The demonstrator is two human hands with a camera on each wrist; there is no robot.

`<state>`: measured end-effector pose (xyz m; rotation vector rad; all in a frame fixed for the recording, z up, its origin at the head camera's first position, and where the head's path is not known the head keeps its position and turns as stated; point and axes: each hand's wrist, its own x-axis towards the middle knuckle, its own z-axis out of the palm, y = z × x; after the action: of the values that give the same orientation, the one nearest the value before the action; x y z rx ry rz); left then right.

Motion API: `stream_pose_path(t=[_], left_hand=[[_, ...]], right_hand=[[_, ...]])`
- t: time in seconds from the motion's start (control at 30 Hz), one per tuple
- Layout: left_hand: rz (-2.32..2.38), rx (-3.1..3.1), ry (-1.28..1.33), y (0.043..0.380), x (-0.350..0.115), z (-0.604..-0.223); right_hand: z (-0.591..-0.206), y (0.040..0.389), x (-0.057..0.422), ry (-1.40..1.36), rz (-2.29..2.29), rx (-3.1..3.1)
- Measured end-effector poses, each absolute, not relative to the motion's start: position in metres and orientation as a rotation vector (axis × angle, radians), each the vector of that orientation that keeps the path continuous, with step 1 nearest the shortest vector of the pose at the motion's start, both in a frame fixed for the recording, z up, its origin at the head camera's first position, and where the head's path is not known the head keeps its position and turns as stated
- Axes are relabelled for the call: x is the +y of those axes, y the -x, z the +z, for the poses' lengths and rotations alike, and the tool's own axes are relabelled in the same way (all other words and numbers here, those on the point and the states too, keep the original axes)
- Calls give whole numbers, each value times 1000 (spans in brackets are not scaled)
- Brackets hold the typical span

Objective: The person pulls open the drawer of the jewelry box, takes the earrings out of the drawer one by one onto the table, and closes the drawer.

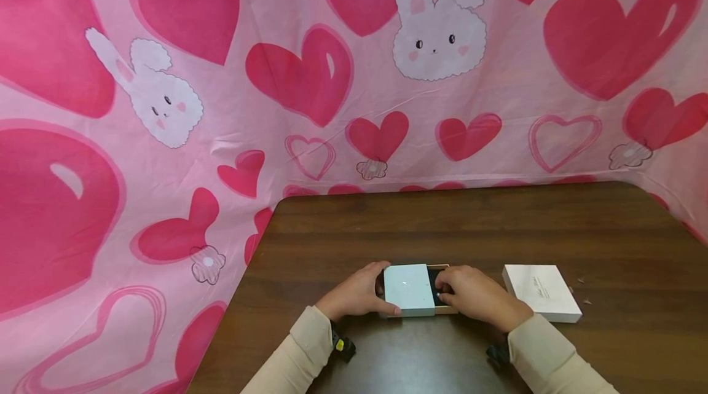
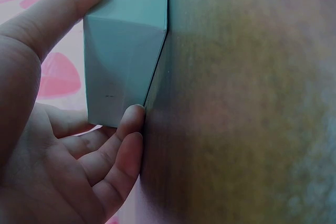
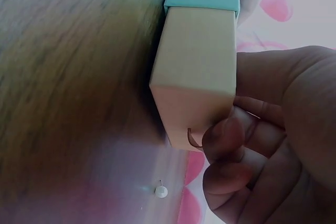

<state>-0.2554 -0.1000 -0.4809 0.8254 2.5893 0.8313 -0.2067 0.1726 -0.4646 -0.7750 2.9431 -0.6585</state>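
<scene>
My left hand (image 1: 356, 289) grips the left end of a pale blue box sleeve (image 1: 408, 288), its thumb along the near edge. Out of the sleeve's right side a tan drawer (image 3: 202, 51) is partly pulled, with a dark lining. My right hand (image 1: 475, 295) has curled fingers at the drawer's opening and pinches a small white bead (image 1: 439, 295), partly hidden. In the right wrist view, a looped ribbon tab (image 3: 192, 137) on the drawer's end touches the curled fingers. Past that end, a round white earring stud (image 3: 161, 191) with a thin pin shows over the tabletop.
A white flat box (image 1: 543, 292) with printed lettering lies to the right, close to my right forearm. Several tiny bits (image 1: 587, 302) are beside it. The brown wooden table (image 1: 442, 222) meets a pink heart-and-rabbit cloth (image 1: 381, 86) behind and at the left.
</scene>
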Motion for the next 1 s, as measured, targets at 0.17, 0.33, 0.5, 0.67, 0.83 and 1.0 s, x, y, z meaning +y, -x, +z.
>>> stream_pose_path(t=[0.17, 0.33, 0.5, 0.67, 0.83, 1.0], left_hand=[[841, 2581, -819, 255, -100, -480], [854, 2571, -814, 254, -99, -479], [855, 2568, -804, 254, -100, -479], [854, 2567, -805, 254, -100, -479], [855, 2565, -806, 255, -100, -481], [860, 2560, -806, 256, -100, -481]], right_hand=[[-465, 207, 173, 797, -635, 2941], [-464, 207, 173, 811, -628, 2938], [-465, 208, 172, 812, -611, 2938], [-465, 208, 173, 835, -615, 2931], [-465, 207, 174, 872, -629, 2926], [-464, 207, 175, 882, -633, 2935]])
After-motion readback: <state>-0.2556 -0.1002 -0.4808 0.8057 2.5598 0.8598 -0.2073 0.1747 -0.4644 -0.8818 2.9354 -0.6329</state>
